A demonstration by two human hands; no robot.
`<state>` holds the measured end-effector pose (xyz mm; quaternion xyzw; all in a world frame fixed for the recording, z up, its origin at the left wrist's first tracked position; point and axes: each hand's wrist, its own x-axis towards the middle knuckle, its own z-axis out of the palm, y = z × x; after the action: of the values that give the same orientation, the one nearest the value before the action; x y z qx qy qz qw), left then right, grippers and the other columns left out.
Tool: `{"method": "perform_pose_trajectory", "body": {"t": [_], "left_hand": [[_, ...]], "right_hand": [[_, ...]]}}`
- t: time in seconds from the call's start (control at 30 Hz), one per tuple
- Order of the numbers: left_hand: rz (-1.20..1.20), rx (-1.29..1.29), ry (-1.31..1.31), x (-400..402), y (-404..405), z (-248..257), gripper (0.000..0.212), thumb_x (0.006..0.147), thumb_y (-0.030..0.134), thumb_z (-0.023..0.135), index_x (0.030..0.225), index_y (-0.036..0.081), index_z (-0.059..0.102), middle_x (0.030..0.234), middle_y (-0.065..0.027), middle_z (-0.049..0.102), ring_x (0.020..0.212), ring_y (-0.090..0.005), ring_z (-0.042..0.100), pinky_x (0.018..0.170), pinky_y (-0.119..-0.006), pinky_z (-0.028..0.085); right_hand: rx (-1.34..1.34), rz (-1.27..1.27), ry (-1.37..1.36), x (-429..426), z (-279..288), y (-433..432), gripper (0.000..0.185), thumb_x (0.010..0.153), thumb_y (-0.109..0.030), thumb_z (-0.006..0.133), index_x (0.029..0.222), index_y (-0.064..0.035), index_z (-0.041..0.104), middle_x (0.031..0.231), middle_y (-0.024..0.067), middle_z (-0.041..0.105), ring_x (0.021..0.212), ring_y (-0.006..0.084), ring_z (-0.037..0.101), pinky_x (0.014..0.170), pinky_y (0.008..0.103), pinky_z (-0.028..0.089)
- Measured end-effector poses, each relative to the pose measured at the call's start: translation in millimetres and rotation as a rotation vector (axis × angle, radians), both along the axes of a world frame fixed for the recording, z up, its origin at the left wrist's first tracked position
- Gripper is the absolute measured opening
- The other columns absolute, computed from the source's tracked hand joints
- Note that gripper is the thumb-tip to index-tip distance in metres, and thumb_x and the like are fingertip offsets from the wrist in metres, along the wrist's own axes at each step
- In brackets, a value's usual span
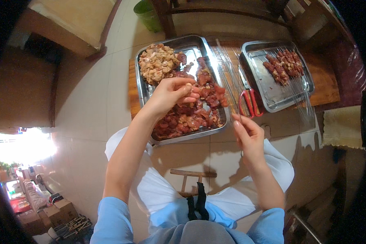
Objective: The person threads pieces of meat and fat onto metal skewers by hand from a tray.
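Observation:
My left hand (pixel 183 91) is over the large metal tray (pixel 183 141), with a small pale piece of meat between thumb and fingers. Under it lie many chunks of raw red meat (pixel 183 123), and a heap of pale diced meat or fat (pixel 157 62) fills the tray's far left corner. My right hand (pixel 247 131), just right of the tray, pinches the near end of a thin metal skewer; red meat pieces (pixel 220 95) are on or beside its other end, blurred. Loose metal skewers (pixel 227 67) and red-handled scissors (pixel 251 102) lie between the two trays.
A smaller metal tray (pixel 270 94) on the right holds several skewers loaded with meat (pixel 288 65), their bare ends over its near rim. Both trays rest on a low wooden table (pixel 326 82). A green bin (pixel 148 16) stands behind; a wooden stool (pixel 193 174) shows between my legs.

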<state>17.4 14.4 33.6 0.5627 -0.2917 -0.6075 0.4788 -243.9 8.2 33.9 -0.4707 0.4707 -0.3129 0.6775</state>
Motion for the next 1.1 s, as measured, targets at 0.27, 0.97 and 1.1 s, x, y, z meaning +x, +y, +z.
{"method": "perform_pose_trajectory", "body": {"t": [0.27,0.97,1.1], "left_hand": [[0.296,-0.1,0.311,29,20,-17,0.02,0.094,0.017,0.057,0.106,0.002,0.054,0.108,-0.0147,0.064,0.095,-0.0219,0.066,0.083,-0.03,0.057],[0.497,-0.227,0.662,-3,27,-26,0.017,0.094,0.018,0.057,0.104,0.004,0.055,0.111,-0.0137,0.062,0.106,-0.0264,0.062,0.096,-0.041,0.052],[0.48,-0.172,0.621,-18,27,-32,0.016,0.093,0.019,0.058,0.102,0.005,0.056,0.114,-0.0133,0.062,0.107,-0.0251,0.061,0.094,-0.039,0.052]], "right_hand": [[-0.218,0.213,0.218,3,-15,19,0.023,0.09,-0.004,0.06,0.11,0.0021,0.066,0.084,-0.0007,0.066,0.065,0.0013,0.047,0.055,0.0176,0.037],[-0.259,0.159,0.218,20,-23,35,0.022,0.089,-0.002,0.06,0.11,0.0031,0.066,0.087,0.0019,0.068,0.068,0.0031,0.051,0.061,0.018,0.042],[-0.288,0.158,0.226,25,-29,34,0.023,0.089,-0.002,0.06,0.11,0.004,0.065,0.089,0.0021,0.068,0.069,0.0036,0.051,0.062,0.0185,0.043]]}}
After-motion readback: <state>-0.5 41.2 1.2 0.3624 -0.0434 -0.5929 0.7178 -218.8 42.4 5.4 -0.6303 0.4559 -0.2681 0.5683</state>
